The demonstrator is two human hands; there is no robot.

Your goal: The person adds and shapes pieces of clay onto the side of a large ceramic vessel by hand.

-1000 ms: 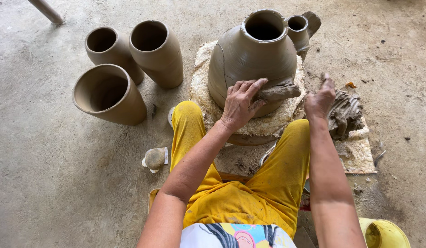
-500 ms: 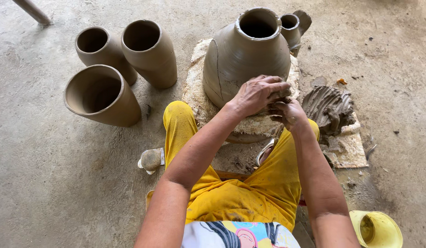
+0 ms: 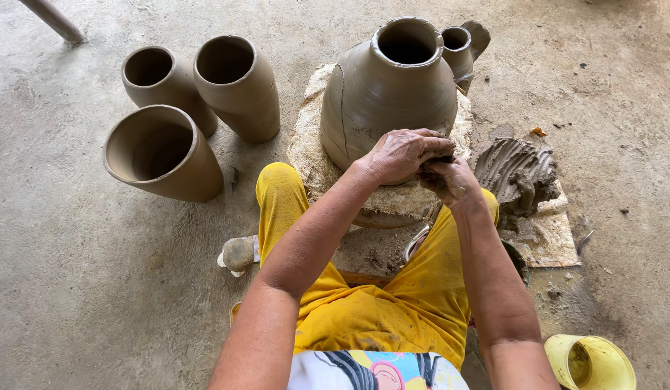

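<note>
Clay, wet and grey, is pressed between both hands just in front of the big pot [image 3: 389, 94], at its 6 o'clock. A second ago the right hand [image 3: 449, 180] was out at the clay heap [image 3: 516, 173] at 3 o'clock, and the left hand [image 3: 400, 153] lay flat on the pot wall by a rough lump; now the right has come back in and the two are cupped together, fingers curled shut round a small dark lump [image 3: 442, 159], only a sliver of which shows. That suggests a fresh piece was fetched and is being worked before it goes on the wall. The pot stands upright on a pale crusted pad [image 3: 310, 144], a crack running down its left shoulder. At 10 o'clock stand three open vases [image 3: 198, 101], well apart from the hands. A small pot [image 3: 458, 50] sits behind the big one at 1 o'clock. A stone [image 3: 238, 254] lies by the left knee at 8 o'clock, and a yellow cup [image 3: 588, 362] at 5 o'clock.
</note>
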